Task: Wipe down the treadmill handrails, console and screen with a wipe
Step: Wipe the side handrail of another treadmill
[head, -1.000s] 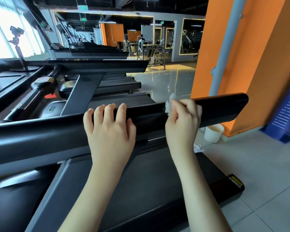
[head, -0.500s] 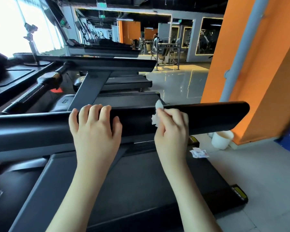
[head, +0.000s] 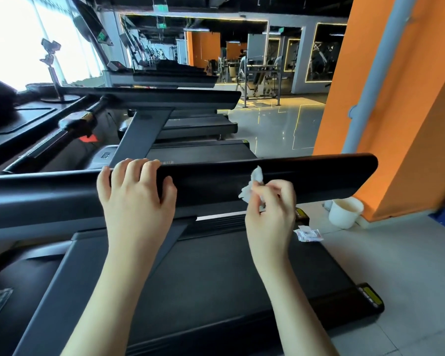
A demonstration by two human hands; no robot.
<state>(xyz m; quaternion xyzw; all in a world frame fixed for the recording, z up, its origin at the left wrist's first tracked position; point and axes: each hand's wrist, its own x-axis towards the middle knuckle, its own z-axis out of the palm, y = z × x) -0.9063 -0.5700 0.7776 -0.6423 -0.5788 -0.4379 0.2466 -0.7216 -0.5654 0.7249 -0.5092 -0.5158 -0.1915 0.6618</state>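
At upper left we observe bright windows [head: 8, 42], at centre a glossy floor [head: 280, 129] reflecting light lines before weight machines [head: 257, 75] and light-framed wall panels [head: 324, 52], and at right an orange wall [head: 421, 111] carrying a grey vertical pipe [head: 370, 86] above pale floor tiles [head: 396, 273].

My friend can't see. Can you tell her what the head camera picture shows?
A person's right hand pinches a crumpled white wipe against the black treadmill handrail, while the left hand grips it further left. A white cup and a small wrapper lie on the floor beside the treadmill, in a gym.
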